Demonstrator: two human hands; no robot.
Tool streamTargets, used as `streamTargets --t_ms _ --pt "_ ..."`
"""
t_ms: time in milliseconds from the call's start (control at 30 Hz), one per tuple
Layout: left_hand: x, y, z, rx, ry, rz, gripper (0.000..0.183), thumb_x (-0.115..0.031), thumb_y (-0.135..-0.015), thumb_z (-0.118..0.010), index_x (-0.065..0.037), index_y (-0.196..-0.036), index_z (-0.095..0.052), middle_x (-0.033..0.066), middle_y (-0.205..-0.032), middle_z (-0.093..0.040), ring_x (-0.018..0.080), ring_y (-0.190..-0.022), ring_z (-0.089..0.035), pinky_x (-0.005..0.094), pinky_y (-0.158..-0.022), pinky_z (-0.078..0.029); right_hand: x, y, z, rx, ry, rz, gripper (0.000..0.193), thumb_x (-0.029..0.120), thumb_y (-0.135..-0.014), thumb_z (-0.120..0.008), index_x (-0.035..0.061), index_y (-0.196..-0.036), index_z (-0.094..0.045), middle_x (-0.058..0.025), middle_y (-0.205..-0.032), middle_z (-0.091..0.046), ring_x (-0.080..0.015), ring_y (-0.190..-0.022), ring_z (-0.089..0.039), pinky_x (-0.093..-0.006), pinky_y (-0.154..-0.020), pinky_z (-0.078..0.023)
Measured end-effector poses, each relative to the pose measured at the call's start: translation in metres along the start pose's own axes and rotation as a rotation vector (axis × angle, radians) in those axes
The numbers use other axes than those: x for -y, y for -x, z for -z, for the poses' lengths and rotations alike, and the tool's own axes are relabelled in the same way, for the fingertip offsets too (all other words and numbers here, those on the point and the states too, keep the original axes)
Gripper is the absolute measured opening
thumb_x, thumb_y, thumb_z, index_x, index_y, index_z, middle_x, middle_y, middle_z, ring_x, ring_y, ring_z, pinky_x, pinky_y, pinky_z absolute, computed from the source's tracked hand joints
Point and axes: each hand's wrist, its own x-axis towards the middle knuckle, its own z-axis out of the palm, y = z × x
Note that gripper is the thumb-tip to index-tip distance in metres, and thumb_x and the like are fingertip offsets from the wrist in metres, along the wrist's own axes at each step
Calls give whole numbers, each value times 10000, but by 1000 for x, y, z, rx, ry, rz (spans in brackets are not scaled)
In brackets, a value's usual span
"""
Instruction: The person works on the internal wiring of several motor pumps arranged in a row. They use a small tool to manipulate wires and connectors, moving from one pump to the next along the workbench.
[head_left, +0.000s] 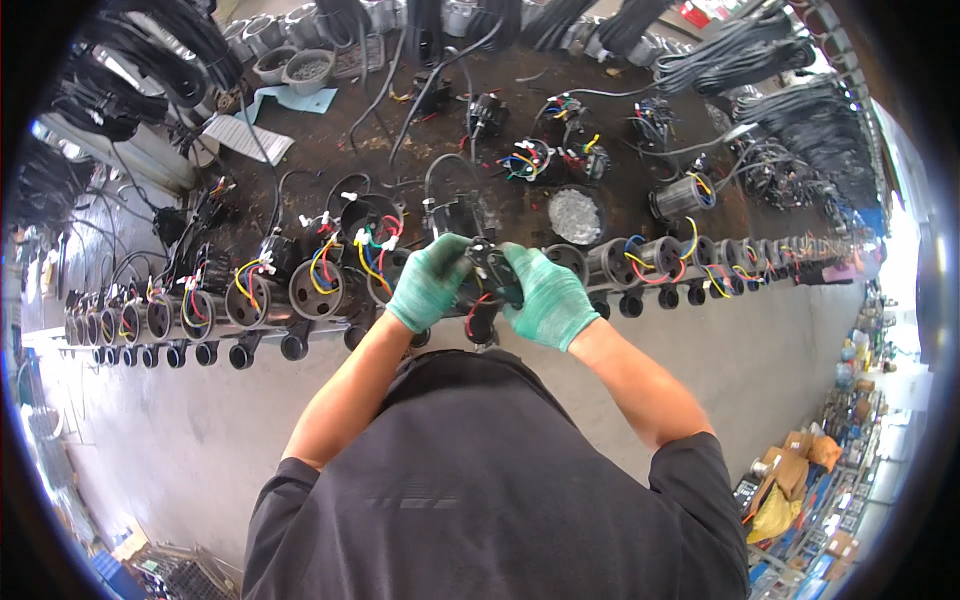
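Observation:
My left hand (432,283) and my right hand (549,300), both in green gloves, close round a small black part (488,264) from either side. It is held over the table's near edge, and its lower side is hidden by the gloves. Just below it a red wire shows at a black cylindrical housing. Beyond my hands lies a black box-shaped piece (455,216) with a looped cable. Left of my left hand, open black cylinders such as this housing (316,290) have yellow, red and blue wires with white connectors coming out.
Along the near edge runs a row of cylindrical housings (661,256). A bowl of small clear pieces (575,215) sits beyond my right hand. Wired parts (527,160) lie on the dark table (330,150). Coiled black cables (735,65) line the back. Papers (250,138) lie far left.

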Motion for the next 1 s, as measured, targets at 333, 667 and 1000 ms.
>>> streamTargets --t_ms 333,667,1000 --pt "6 0 -2 2 239 50 209 -35 -1045 -631 7 -1246 -669 71 -1078 -751 86 -944 -661 264 -860 -543 -14 23 63 -351 198 -101 844 186 -710 -764 133 -1516 -520 -221 -1241 -638 -428 -1096 -636 -540 -952 -528" --pt "6 0 6 101 485 21 163 -157 -1012 -521 -16 -1071 -578 118 -1186 -677 148 -1000 -642 327 -948 -522 -137 57 34 -313 224 -482 656 277 -882 -767 137 -1493 -575 -169 -1410 -609 -409 -1266 -574 -502 -1078 -503" --pt "11 2 19 221 345 -18 282 -224 -973 -515 -8 -1132 -602 92 -1081 -710 123 -937 -636 280 -871 -514 -18 -33 -5 -357 -204 94 587 74 -870 -749 70 -1437 -597 -229 -1302 -674 -393 -1200 -655 -462 -1057 -516"
